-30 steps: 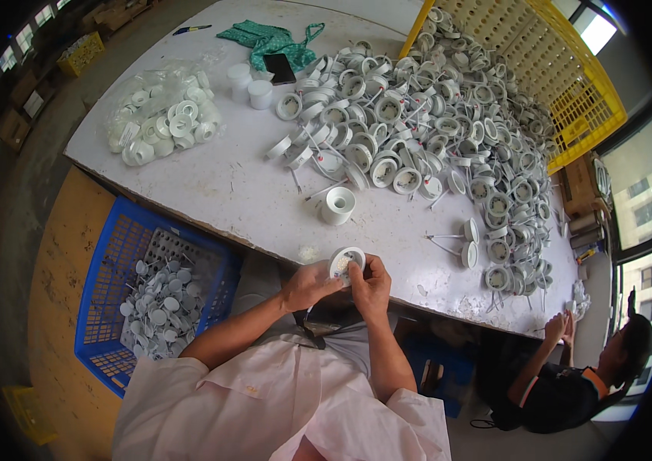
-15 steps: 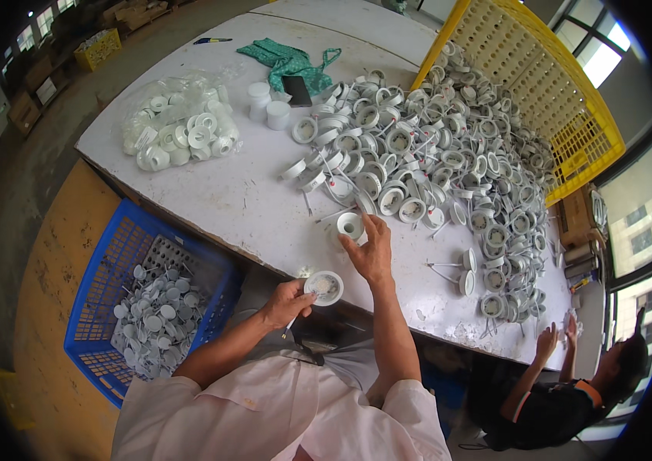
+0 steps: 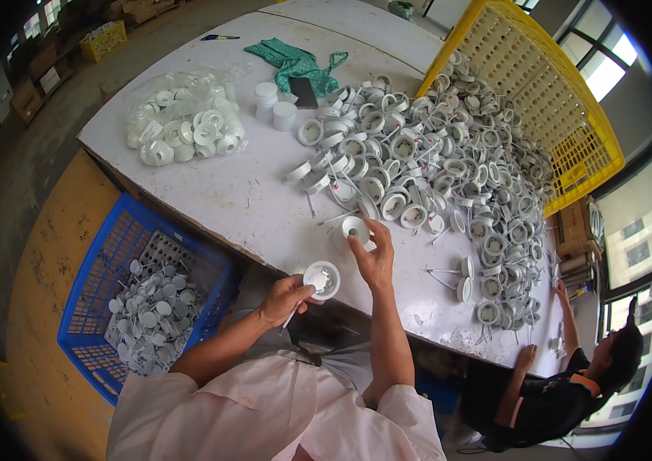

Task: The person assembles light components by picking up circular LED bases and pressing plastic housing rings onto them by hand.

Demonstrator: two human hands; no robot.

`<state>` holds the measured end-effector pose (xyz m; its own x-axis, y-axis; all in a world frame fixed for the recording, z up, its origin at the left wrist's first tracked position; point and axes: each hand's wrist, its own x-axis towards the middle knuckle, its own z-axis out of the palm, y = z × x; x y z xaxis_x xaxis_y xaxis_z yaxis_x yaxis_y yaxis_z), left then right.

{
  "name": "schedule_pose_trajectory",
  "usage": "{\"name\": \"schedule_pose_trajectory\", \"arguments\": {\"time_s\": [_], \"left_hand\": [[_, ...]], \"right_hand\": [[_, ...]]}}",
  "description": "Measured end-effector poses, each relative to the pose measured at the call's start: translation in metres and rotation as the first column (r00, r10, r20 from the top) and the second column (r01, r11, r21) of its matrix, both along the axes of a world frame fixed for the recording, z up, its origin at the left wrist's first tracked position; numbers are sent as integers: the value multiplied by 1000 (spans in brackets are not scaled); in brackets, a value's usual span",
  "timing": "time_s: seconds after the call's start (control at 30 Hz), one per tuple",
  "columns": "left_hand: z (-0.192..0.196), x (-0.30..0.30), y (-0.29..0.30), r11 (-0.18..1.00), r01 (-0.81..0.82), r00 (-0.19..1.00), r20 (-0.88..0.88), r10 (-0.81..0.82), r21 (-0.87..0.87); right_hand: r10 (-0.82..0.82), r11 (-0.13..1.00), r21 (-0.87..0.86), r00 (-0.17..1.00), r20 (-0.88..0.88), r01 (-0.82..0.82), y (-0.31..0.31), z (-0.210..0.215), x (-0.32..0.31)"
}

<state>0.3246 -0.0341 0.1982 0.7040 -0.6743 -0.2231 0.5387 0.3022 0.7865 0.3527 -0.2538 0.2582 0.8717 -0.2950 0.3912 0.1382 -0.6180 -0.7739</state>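
Observation:
My left hand [image 3: 284,300] grips a round white lamp housing [image 3: 322,280] by its edge, over the front edge of the table. Its hollow side faces up, and a thin pale wire [image 3: 290,315] hangs below my fingers. Further forward, my right hand [image 3: 376,257] has its thumb and fingers around a white ring-shaped cover [image 3: 354,228] with a hole in its middle. This cover is at the near edge of a large heap of white lamp housings [image 3: 410,177] with wires. Whether it has left the tabletop I cannot tell.
A clear bag of white rings [image 3: 188,127] lies at the left, near white round tubs [image 3: 284,117], a green cloth [image 3: 291,61] and a dark flat object [image 3: 303,92]. A blue basket [image 3: 84,307] holds discs. A yellow crate [image 3: 595,115] tilts behind the heap. A co-worker [image 3: 564,399] is at the right.
My right thumb and fingers have come further round the ring-shaped cover. The lamp housing in my left hand has tilted slightly. The co-worker's hands have moved apart at the table edge.

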Motion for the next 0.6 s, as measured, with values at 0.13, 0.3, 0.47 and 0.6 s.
{"name": "schedule_pose_trajectory", "arguments": {"time_s": [0.13,0.3,0.47,0.6], "left_hand": [[6,0,1,997,-64,993,-99,60,-37],[13,5,-4,996,-90,993,-85,88,-28],[7,1,-14,994,-97,991,-99,92,-43],[4,-4,-18,991,-131,991,3,131,13]], "right_hand": [[27,980,199,1000,-3,-26,0,4,-17],[268,962,55,963,11,-268,16,17,-54],[327,945,-5,944,-35,-327,27,6,-71],[314,949,-4,948,-47,-314,32,1,-74]]}}
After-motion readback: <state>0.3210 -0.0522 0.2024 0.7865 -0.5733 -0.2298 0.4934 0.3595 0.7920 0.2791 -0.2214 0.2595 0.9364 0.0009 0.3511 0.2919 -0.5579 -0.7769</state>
